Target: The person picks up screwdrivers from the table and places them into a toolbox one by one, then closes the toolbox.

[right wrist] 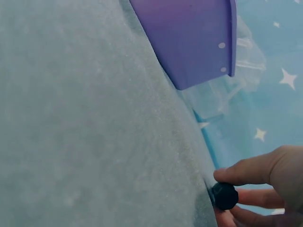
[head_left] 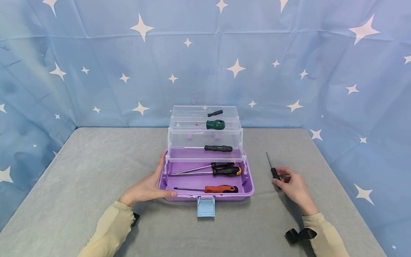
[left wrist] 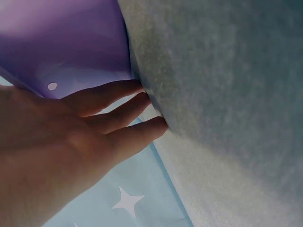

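My right hand (head_left: 293, 185) pinches the black handle of a small screwdriver (head_left: 274, 173) to the right of the toolbox, its thin shaft pointing away from me. In the right wrist view the handle's round end (right wrist: 224, 196) shows between thumb and fingers, close over the table. At the near left corner of the purple toolbox (head_left: 248, 192), my left hand (head_left: 147, 187) lays its thumb along the front rim. Its other fingers (left wrist: 137, 132) extend straight along the box's left wall, tips down at the table. An orange-handled screwdriver (head_left: 221, 189) and two black-handled ones (head_left: 226, 171) lie in the bottom.
Clear tiered trays (head_left: 205, 135) stand raised at the back of the toolbox, bearing a black screwdriver (head_left: 218, 148), a stubby green one (head_left: 215, 124) and a tiny black one (head_left: 215, 113). A light blue latch (head_left: 206, 207) hangs down in front. Grey cloth (head_left: 96, 167) covers the table.
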`<state>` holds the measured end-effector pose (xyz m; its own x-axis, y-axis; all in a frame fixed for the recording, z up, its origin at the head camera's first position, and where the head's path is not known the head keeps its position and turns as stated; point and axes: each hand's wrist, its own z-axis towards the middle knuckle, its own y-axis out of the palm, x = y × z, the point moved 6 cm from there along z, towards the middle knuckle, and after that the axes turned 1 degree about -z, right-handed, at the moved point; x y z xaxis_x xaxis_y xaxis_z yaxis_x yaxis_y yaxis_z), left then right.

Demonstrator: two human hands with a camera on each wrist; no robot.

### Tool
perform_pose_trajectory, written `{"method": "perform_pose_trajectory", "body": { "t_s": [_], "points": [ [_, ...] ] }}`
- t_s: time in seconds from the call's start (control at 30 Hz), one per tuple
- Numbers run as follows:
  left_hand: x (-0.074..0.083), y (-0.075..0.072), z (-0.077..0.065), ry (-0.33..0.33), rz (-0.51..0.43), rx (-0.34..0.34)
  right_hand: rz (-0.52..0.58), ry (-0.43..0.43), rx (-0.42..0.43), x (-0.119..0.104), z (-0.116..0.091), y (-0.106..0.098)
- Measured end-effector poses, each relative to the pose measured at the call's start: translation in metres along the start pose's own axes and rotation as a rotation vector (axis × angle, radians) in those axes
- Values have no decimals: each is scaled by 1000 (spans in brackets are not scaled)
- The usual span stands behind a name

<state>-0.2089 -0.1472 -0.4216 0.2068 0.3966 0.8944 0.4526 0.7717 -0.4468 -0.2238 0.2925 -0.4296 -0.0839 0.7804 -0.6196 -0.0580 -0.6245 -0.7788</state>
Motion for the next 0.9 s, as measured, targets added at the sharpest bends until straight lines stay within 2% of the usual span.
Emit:
{"method": "perform_pose_trajectory", "body": {
  "t_s": [0.9],
  "points": [
    [-1,0,1,1,-16,-7,36,-24,106,-2,3,-6]
  ]
}}
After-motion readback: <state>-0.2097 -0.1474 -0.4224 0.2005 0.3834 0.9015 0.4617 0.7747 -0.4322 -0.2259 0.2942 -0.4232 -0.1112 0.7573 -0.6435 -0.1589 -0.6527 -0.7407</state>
